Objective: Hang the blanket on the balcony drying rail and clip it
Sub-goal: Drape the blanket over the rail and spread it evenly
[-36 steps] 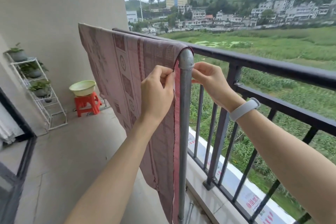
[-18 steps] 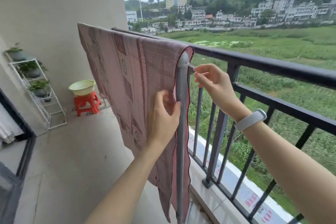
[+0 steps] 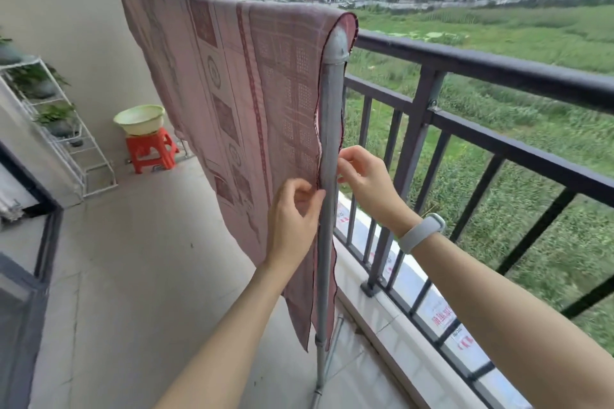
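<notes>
Left hand (image 3: pixel 294 219) pinching blanket (image 3: pixel 239 90) edge beside pole (image 3: pixel 327 176); right hand (image 3: pixel 365 176) pinching far edge behind pole. Pull both edges level, smooth, before clipping.

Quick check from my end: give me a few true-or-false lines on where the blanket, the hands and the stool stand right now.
1. The blanket is draped over the drying rail. True.
2. The left hand pinches the blanket's near edge beside the upright pole. True.
3. The right hand is resting on the black balcony railing. False: it is at the pole, at the blanket's far edge.
4. A clip is fastened on the blanket's top. False: no clip shows.
5. A basin sits on the red stool. True.
</notes>
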{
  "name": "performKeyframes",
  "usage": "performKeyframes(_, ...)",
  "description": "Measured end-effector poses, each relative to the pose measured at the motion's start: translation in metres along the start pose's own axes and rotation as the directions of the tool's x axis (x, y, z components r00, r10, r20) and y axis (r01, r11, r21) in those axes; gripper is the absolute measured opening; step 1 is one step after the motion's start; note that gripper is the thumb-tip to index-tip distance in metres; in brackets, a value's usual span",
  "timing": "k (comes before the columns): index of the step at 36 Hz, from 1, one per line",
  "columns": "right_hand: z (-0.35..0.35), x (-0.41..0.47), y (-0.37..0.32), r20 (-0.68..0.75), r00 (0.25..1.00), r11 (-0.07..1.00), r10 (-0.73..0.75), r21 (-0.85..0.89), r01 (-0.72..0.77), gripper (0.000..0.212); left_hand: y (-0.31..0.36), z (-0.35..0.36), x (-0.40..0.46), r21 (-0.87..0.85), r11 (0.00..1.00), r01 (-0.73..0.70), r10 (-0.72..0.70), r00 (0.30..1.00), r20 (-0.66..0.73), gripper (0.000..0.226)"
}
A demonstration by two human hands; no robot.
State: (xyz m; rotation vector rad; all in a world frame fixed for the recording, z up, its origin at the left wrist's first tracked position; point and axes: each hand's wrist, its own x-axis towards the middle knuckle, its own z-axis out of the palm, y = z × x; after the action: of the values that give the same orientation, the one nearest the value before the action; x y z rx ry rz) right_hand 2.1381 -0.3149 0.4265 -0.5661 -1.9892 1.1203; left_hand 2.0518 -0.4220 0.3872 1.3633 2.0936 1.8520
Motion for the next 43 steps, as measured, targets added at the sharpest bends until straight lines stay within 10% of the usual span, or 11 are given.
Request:
performKeyframes(26,0.011,-0.033,0.025,-0.058,0.998,0.996,0.003,0.085,0.002,0.012,-0.024,0.016,-0.033,0.092,0.995,-0.038,0.029,0.995,0.096,0.02)
performKeyframes(31,0.02,-0.039,0.032,-0.014,1.0,0.998,0.027,-0.049,-0.027,0.031,-0.042,0.023,-0.045,0.137,0.982,0.13,-0.141,0.987,0.079,0.023)
performKeyframes(43,0.039,-0.048,0.023,-0.242,0.967,0.966,-0.086,-0.257,0.022,0.019,-0.059,0.029,-0.057,0.135,0.991,-0.021,0.013,0.998,0.063,0.012)
